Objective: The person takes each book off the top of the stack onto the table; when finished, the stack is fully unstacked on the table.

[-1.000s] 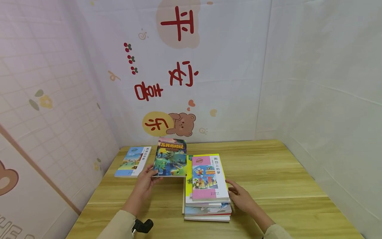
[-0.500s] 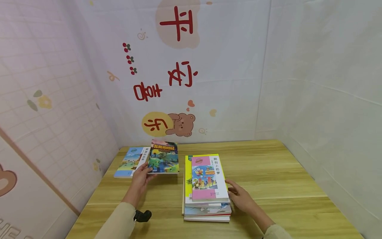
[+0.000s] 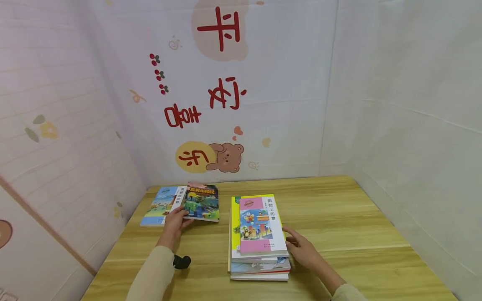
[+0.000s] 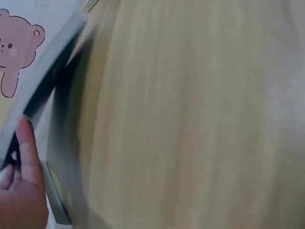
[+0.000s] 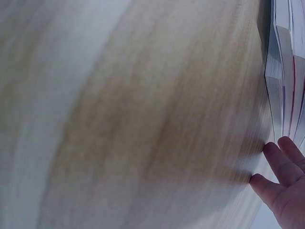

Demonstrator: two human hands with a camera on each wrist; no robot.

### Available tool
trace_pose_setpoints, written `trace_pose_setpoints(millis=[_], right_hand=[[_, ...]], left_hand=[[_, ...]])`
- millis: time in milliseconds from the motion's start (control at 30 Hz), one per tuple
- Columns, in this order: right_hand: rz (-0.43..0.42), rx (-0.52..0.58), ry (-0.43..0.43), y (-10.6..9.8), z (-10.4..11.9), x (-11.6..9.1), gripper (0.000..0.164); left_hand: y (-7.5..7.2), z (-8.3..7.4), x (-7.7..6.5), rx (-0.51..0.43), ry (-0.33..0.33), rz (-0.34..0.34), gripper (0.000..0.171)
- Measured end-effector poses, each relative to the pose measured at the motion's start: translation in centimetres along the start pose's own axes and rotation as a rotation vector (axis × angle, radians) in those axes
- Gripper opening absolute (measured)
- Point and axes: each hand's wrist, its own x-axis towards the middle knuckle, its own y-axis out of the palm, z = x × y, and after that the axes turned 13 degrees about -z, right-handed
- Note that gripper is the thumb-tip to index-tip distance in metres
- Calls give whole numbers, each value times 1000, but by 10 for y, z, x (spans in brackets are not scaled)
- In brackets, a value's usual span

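Observation:
My left hand [image 3: 175, 223] grips the lower left corner of a green-blue book [image 3: 202, 204] with yellow title letters. In the left wrist view that book [image 4: 40, 71] shows edge-on, tilted above the table, with fingers under it. Just left of it, partly covered by the hand, lies a blue-and-white book [image 3: 160, 207]. A stack of several books [image 3: 260, 267] stands at the middle, topped by a pink-and-white book [image 3: 257, 228] over a yellow one [image 3: 235, 225]. My right hand [image 3: 303, 251] is at the stack's right side, fingers loosely bent; in the right wrist view fingertips lie beside the page edges [image 5: 281, 86].
The wooden table [image 3: 339, 217] runs back to a printed white cloth wall [image 3: 282, 83], with more cloth at left and right. A black device [image 3: 182, 262] sticks out at the left wrist.
My left hand has carried the green-blue book leftward and lower, away from the stack to beside the blue-and-white book. The right hand stays at the stack. The head view has shifted slightly.

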Motion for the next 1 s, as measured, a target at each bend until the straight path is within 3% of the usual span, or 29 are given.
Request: trace_pose_setpoints(millis=[100, 233, 400, 467, 533, 600, 1000], right_hand=[[3, -3, -3, 1, 0, -1, 44], [12, -4, -6, 1, 1, -2, 44], [7, -6, -8, 1, 1, -2, 45], [2, -10, -9, 1, 1, -1, 44], [-1, -11, -10, 1, 0, 0, 44], [-1, -14, -8, 0, 0, 0, 44], [-1, -23, -14, 0, 1, -1, 44]], left_hand=[[0, -3, 4, 29, 8, -16, 59], [1, -8, 5, 156, 71, -36, 56], [5, -14, -1, 559, 305, -65, 53], [10, -17, -5, 666, 402, -70, 52], [15, -19, -9, 688, 468, -41, 50], [20, -20, -14, 681, 493, -8, 50], [51, -24, -60, 558, 407, 97, 58]])
